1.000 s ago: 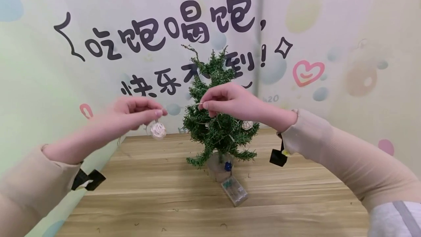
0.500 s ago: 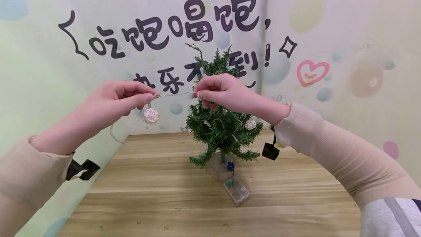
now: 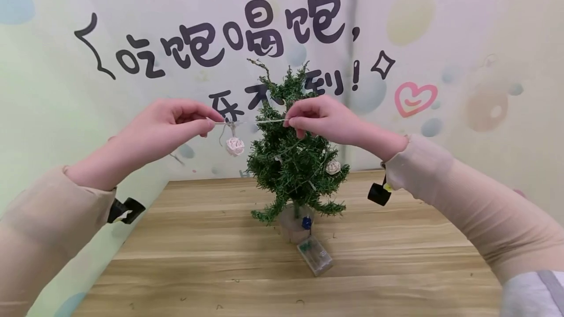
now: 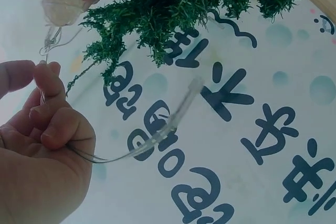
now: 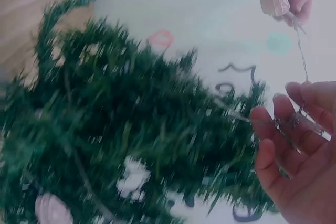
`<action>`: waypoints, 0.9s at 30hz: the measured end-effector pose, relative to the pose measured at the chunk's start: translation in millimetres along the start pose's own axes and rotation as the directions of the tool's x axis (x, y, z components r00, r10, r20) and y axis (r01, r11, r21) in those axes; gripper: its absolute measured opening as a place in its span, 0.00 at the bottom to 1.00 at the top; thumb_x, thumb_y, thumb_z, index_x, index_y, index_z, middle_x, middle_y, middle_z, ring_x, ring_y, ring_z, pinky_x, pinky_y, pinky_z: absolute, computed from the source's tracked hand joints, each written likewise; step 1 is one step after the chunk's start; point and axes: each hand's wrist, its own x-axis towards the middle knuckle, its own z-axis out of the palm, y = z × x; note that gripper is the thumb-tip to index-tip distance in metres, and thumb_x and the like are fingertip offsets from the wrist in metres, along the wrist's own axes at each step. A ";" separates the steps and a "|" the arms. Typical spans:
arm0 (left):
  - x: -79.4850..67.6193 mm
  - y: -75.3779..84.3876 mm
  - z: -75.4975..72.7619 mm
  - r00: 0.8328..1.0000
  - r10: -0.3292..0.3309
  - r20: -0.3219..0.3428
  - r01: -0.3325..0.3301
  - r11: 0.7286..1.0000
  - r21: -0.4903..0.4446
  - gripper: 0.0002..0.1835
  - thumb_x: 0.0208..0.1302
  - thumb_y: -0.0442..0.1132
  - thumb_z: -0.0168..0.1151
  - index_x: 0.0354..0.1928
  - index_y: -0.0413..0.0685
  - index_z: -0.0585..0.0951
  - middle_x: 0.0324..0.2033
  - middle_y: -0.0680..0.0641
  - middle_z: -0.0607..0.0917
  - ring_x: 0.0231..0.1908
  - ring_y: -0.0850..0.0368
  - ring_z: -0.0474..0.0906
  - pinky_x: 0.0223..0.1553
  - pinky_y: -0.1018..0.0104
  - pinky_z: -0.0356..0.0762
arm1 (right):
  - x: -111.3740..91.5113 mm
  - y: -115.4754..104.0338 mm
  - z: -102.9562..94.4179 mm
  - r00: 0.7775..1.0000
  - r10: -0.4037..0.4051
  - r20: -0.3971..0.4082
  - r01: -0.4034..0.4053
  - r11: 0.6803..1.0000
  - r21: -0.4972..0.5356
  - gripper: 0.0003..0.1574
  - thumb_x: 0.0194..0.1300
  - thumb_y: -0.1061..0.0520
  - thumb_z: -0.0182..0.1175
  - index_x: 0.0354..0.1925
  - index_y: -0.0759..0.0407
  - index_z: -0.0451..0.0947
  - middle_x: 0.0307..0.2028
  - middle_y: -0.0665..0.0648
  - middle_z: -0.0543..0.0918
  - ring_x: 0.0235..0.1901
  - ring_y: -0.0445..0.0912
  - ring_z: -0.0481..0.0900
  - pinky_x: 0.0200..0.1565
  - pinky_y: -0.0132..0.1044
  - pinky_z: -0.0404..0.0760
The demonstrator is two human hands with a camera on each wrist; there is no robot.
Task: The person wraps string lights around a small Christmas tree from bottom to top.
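In the head view, a small green Christmas tree [image 3: 295,175] stands in front of me on a wooden table. My left hand [image 3: 172,126] pinches a thin string-light wire [image 3: 270,121] between thumb and fingertips. A whitish woven ball [image 3: 235,146] dangles from that wire just beyond those fingertips. The wire runs taut to my right hand [image 3: 323,119], whose thumb and finger pinch it before the upper tree. In the left wrist view, a loose length of wire [image 4: 157,137] trails from the left palm. Another woven ball [image 3: 333,167] sits among the right-hand branches.
A clear box [image 3: 315,256], seemingly a battery case, lies on the table [image 3: 211,253] before the tree's round base [image 3: 291,231]. A small dark blue object [image 3: 306,222] is by that base. Behind is a printed wall [image 3: 476,28]. Green bits are scattered about.
Both hands have risen, bringing the ball up from lower left. In the last half second they have shifted rightward, the wire still stretched between them. The tree has stayed in place.
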 end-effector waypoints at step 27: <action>37.3 14.6 35.2 0.922 0.384 0.055 -0.376 0.847 0.377 0.08 0.56 0.36 0.54 0.36 0.54 0.80 0.27 0.58 0.77 0.23 0.63 0.67 0.27 0.68 0.65 | -19.9 52.6 8.7 0.997 -0.063 0.050 0.077 0.930 -0.359 0.08 0.64 0.56 0.49 0.37 0.56 0.75 0.25 0.48 0.76 0.22 0.39 0.70 0.29 0.33 0.72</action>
